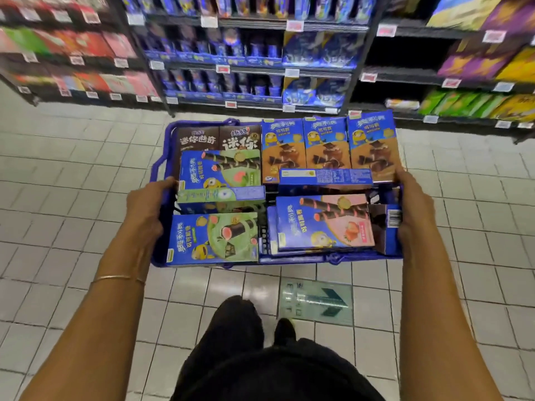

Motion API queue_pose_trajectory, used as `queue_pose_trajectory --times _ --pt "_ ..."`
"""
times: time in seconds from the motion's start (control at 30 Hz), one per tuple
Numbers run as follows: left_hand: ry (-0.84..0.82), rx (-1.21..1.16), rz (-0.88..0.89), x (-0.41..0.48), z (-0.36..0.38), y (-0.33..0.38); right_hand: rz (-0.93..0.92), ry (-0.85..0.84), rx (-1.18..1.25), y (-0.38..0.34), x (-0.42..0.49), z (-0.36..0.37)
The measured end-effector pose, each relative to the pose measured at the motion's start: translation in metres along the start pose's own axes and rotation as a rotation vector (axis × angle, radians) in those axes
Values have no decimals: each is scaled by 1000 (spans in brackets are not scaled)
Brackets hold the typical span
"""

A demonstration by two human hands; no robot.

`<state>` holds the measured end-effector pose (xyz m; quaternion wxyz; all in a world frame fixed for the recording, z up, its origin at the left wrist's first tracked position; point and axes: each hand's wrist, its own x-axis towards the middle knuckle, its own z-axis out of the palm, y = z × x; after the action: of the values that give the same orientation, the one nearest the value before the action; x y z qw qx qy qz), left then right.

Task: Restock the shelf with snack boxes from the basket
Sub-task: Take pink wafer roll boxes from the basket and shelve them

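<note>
Carrying step: left hand (pixel 146 211) and right hand (pixel 414 206) grip the basket (pixel 333 259) by its side rims, fingers (pixel 165 183) curled round them, boxes (pixel 324 224) inside. The blurred shelf (pixel 254 70) seems gapped at right; next, free a hand.

Underfoot: floor (pixel 72 169) of pale square tiles, dark grout lines, a faint sheen. Lower centre-right: floor sticker (pixel 317 302), greenish, with a dark arrow. Across the top of the frame: shelving racks (pixel 260 69), dark metal, several tiers, with white and red price tags (pixel 294 25) on the edges. Stock: red and pink boxes (pixel 86 44) upper left, blue packs (pixel 220 47) centre, green boxes (pixel 463 105) right.
</note>
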<state>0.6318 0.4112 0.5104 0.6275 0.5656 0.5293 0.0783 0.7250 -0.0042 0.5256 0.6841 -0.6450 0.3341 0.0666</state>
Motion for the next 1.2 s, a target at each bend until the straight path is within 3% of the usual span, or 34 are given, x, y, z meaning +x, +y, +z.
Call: queue_pose_trajectory --times 0.33,0.67,1.0,1.2 --pt "-86 12 -41 190 79 137 2 40 13 -72 125 193" --pt "-66 78 -45 327 193 254 59 36 -13 -139 262 312" --pt "-41 53 -159 473 340 287 132 107 -77 -161 443 412" --pt "-45 37 -139 599 421 241 110 186 -62 -87 556 471"
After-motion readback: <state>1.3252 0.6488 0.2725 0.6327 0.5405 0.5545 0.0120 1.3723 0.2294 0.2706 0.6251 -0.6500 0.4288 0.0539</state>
